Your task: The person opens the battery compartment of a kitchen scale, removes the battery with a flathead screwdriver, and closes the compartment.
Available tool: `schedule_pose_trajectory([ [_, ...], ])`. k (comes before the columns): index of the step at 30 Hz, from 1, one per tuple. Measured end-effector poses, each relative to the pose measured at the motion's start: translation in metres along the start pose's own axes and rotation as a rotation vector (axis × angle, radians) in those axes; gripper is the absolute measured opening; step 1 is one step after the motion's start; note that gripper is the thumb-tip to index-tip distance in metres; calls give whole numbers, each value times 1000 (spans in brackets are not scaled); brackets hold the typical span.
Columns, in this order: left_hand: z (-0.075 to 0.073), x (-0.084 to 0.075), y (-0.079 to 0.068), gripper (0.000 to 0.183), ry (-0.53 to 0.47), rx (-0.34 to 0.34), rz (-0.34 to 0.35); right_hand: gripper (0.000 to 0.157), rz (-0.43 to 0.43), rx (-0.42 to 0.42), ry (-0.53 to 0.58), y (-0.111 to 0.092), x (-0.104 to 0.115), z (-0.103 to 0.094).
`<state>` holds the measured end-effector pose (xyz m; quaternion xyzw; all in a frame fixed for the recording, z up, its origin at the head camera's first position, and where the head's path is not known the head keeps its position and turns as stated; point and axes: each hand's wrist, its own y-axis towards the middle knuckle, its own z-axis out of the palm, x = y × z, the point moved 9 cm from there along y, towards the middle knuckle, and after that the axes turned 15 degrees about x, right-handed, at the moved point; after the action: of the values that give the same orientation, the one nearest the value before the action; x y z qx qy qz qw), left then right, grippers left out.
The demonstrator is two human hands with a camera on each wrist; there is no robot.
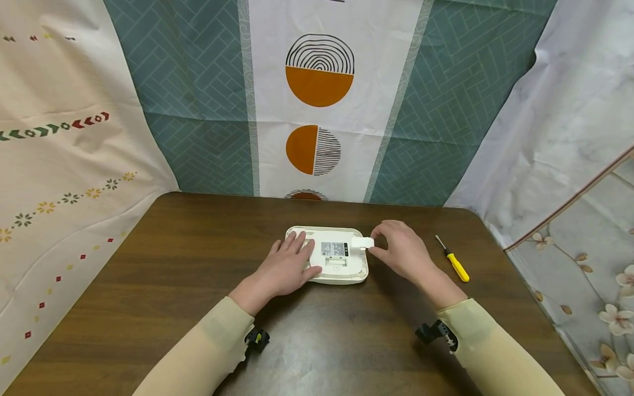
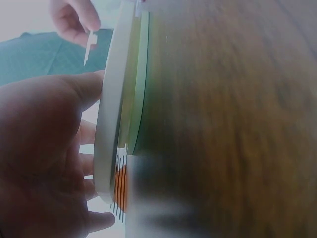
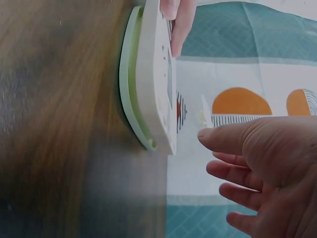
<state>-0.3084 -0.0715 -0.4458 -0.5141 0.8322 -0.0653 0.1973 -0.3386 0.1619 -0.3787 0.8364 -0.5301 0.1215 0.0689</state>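
A white device with rounded corners point(image 1: 354, 267) lies underside up on the table, showing a printed label and an open battery recess. Its lower shell has a pale green edge point(image 3: 127, 94), seen in the right wrist view. My left hand point(image 1: 287, 266) rests on the device's left end, fingers spread and mostly straight. Between the thumb and index finger of my right hand point(image 1: 403, 250) I pinch a small white battery cover point(image 1: 362, 242). In the right wrist view this cover point(image 3: 205, 110) is held apart from the device, above its underside.
To the right of my right hand lies a screwdriver point(image 1: 458, 268) with a yellow handle and metal shaft. The brown wooden table point(image 1: 198, 242) reaches back to a patterned curtain point(image 1: 208, 110). Further cloth hangs at both sides.
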Motion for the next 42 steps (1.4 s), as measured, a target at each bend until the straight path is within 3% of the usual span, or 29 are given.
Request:
schedule_pose_trajectory([
  [18, 1, 0, 1, 78, 10, -1, -3, 25, -111, 109, -26, 5, 43, 19],
  [42, 0, -1, 0, 77, 16, -1, -5, 14, -164, 166, -59, 15, 57, 34],
])
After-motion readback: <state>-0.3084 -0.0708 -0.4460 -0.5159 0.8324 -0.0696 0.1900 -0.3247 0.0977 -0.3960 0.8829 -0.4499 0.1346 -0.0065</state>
